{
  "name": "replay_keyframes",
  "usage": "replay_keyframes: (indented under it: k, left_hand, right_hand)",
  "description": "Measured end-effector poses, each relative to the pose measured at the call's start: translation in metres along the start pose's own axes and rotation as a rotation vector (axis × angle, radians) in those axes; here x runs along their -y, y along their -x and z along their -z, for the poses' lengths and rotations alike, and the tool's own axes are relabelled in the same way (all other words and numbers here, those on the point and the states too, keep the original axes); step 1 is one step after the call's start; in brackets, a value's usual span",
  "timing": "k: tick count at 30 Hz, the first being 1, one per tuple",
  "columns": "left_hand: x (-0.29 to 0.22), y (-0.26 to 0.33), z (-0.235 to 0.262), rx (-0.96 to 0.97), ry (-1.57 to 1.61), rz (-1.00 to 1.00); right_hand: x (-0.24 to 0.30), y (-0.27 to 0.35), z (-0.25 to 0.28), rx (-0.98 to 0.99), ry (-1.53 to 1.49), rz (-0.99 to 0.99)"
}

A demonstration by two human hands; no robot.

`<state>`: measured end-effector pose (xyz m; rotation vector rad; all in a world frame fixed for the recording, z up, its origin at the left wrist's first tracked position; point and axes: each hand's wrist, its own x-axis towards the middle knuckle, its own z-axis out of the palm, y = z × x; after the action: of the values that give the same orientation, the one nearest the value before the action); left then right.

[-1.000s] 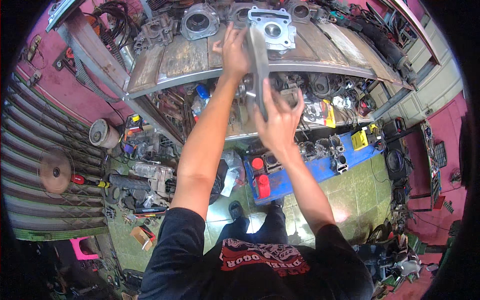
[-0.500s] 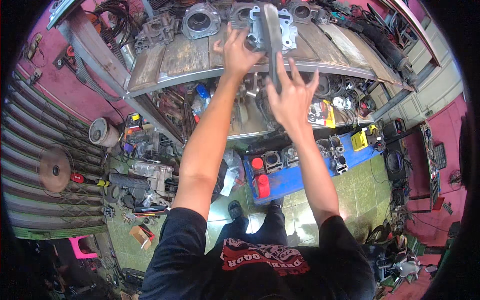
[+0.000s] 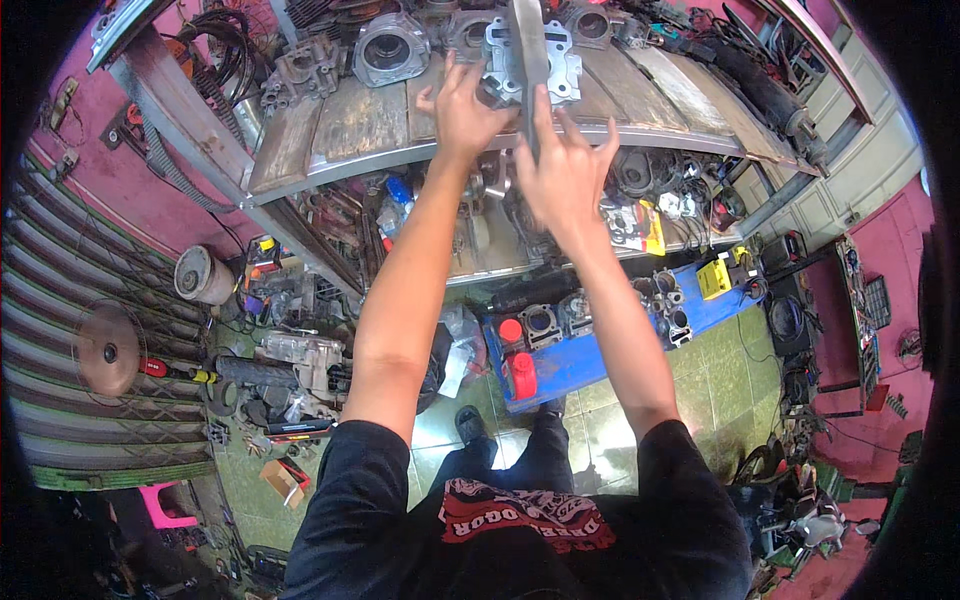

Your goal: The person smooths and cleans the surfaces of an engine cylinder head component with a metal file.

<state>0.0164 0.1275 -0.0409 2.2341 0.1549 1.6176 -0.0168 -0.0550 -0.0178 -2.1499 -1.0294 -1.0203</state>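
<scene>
A silver-grey metal engine part, which looks like a cylinder head (image 3: 565, 75), lies on the wooden bench top at the upper middle. Across its upper face runs a long flat grey file (image 3: 530, 60), pointing away from me. My right hand (image 3: 566, 180) grips the near end of the file, with the index finger stretched along it and the other fingers partly raised. At the part's left side, my left hand (image 3: 465, 112) holds its near left edge. The left fingers are spread, and some fingertips are hidden or raised off the part.
More engine castings, including a round-bored one (image 3: 393, 50), stand along the wooden bench (image 3: 360, 125). Below is a cluttered shelf. A blue low table (image 3: 590, 375) holds red bottles (image 3: 520, 375) and metal parts. A fan (image 3: 108, 350) stands at the left.
My right hand has pushed the file a little farther away across the part. My left hand stays at the part's left side. The whole view has shifted slightly.
</scene>
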Motion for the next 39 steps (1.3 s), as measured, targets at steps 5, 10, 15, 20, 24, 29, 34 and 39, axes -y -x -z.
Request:
replay_keyframes:
  k: [5,10,15,20,24,29,34,39]
  left_hand:
    - [0.007,0.002,0.004,0.022,0.025,0.028]
    - [0.002,0.002,0.002,0.051,0.011,0.048]
    - [0.005,-0.001,0.001,0.025,0.009,0.033]
    - [0.016,0.002,0.009,0.015,-0.028,0.023]
    - [0.001,0.0,-0.001,0.041,-0.004,0.041]
    - [0.015,0.003,0.001,0.001,0.005,0.039]
    - [0.006,0.002,0.001,0.062,0.02,0.04]
    - [0.004,-0.002,0.001,0.031,-0.026,0.025]
  right_hand:
    - [0.002,0.029,0.017,0.132,0.138,-0.003]
    - [-0.002,0.023,0.034,0.168,0.046,-0.016]
    - [-0.006,-0.019,0.015,0.159,0.138,-0.028]
    - [0.017,0.037,0.034,0.213,-0.038,0.007]
    - [0.004,-0.025,0.026,0.131,0.023,0.001]
    - [0.007,0.014,0.015,0.197,0.018,0.046]
    - [0.001,0.021,0.03,0.119,-0.1,0.047]
    - [-0.013,0.002,0.018,0.176,0.032,0.011]
